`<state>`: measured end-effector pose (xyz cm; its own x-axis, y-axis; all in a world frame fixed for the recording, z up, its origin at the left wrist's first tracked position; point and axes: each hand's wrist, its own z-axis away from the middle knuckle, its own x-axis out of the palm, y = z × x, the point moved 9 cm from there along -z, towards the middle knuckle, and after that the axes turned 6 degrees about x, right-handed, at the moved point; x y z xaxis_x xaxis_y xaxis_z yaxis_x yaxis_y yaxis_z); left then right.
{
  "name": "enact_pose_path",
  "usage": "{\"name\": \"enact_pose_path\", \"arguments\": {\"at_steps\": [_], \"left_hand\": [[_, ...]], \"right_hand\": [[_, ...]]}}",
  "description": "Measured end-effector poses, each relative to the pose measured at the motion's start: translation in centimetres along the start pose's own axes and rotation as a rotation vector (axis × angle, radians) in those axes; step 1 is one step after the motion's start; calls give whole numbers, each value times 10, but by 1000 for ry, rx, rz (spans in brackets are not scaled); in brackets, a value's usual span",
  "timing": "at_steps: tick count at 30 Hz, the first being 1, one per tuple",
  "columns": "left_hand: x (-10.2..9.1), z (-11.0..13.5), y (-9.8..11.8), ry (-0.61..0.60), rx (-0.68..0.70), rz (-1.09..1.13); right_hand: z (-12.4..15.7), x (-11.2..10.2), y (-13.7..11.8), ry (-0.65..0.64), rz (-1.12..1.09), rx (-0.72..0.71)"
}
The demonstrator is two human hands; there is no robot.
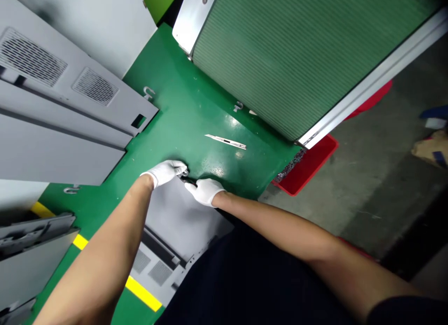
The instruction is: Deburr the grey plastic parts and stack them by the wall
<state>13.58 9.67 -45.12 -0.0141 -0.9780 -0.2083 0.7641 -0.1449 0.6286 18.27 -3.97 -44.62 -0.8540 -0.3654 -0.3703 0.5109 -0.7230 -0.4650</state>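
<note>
My left hand [167,172], in a white glove, is closed with its fingertips pinching a small grey curved metal piece [185,173]. Facing it from the right, my white-gloved right hand [206,191] is closed around a slim dark tool [189,180] whose kind I cannot make out. The tool's tip meets or nearly meets the metal piece. Both hands are over the end of a light grey panel [175,208] in front of my body. Beyond them, a white utility knife [227,141] lies on the green work surface [175,124].
Grey U-shaped clips [149,92] lie scattered on the green surface. Large grey vented panels [94,86] stand at left. A green ribbed conveyor belt [280,59] with a metal frame rises at upper right. Below it, a red bin [315,164] holds small dark parts.
</note>
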Motion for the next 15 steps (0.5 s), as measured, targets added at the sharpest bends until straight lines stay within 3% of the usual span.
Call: {"name": "enact_pose_path", "arguments": {"at_steps": [15], "left_hand": [[0, -1, -7, 2, 42, 41]], "right_hand": [[1, -3, -1, 19, 70, 34]]}}
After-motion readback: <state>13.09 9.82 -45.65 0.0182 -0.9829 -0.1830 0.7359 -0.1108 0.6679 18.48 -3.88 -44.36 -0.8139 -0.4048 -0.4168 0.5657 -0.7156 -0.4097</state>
